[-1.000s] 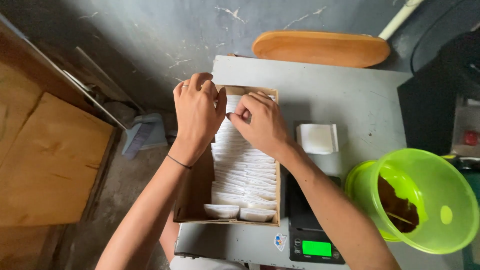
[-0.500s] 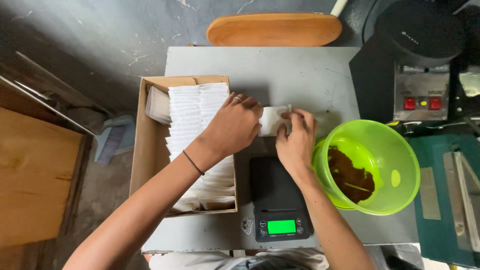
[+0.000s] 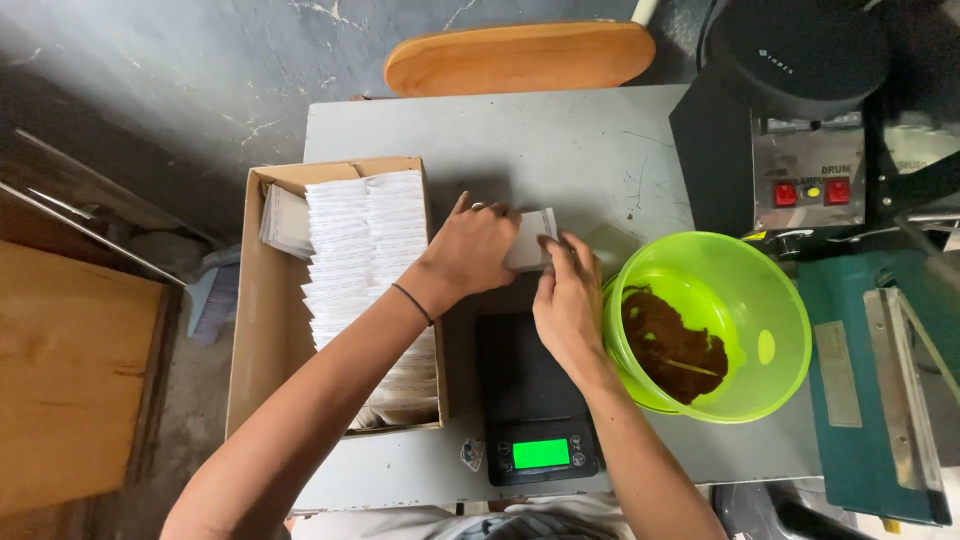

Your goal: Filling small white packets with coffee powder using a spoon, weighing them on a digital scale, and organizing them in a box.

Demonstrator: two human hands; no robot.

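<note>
both the left hand (image 3: 478, 250) and right hand (image 3: 566, 305) have fingers pinching a small white sachet (image 3: 532, 240) above the black scale (image 3: 533, 400); best to keep the mouth up beside the green bowl (image 3: 770, 300).

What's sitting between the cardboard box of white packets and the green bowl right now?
In the head view: both hands, left hand and right hand, holding a small white packet, with the black digital scale just below them.

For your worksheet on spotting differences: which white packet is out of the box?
The white packet held by both hands above the scale; the rest stand filed in the cardboard box.
</note>
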